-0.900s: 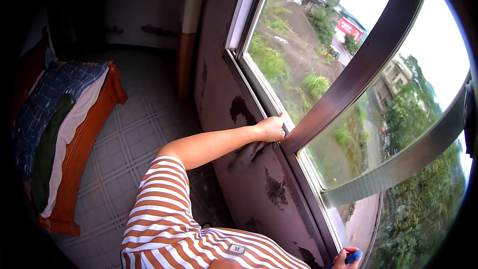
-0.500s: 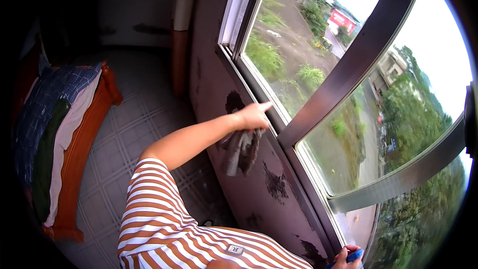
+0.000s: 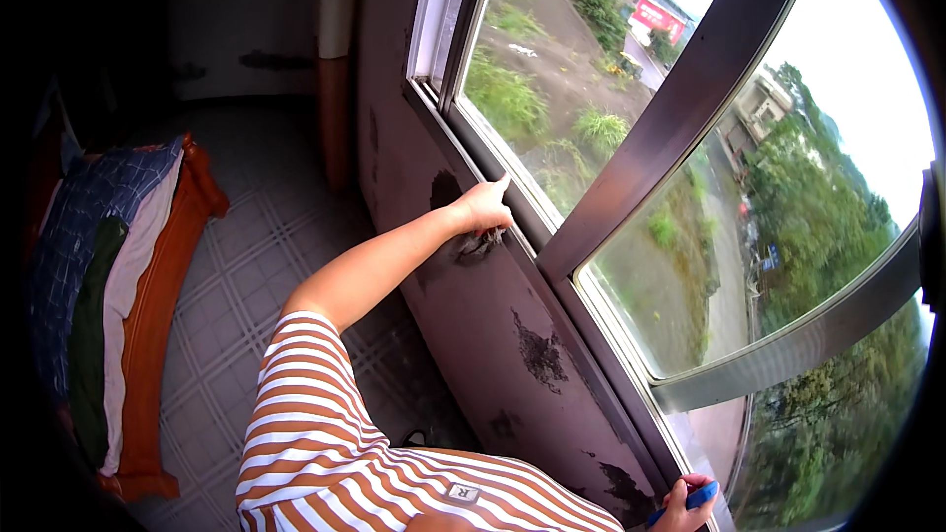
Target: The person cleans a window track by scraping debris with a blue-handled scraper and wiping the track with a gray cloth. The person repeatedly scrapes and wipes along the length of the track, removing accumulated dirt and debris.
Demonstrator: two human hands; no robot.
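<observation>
My left hand (image 3: pixel 485 209) reaches out to the lower window frame (image 3: pixel 517 199). Its index finger is stretched along the inner rail, while the other fingers curl round a dark grey cloth (image 3: pixel 481 244), of which only a bunched end shows below the hand against the wall. At the bottom right, my right hand (image 3: pixel 682 507) is closed on a small blue object (image 3: pixel 702 495) near the window's near end. What kind of thing it is cannot be made out.
The wall (image 3: pixel 463 335) under the window has dark peeled patches. Wide metal bars (image 3: pixel 680 108) divide the glass. To the left stands a wooden bed (image 3: pixel 163 335) with folded bedding (image 3: pixel 99 197) on a tiled floor (image 3: pixel 222 296).
The view has shifted slightly. The grey cloth hung down loosely from my left hand before; now most of it is out of sight behind the fingers. My right hand still holds the blue object.
</observation>
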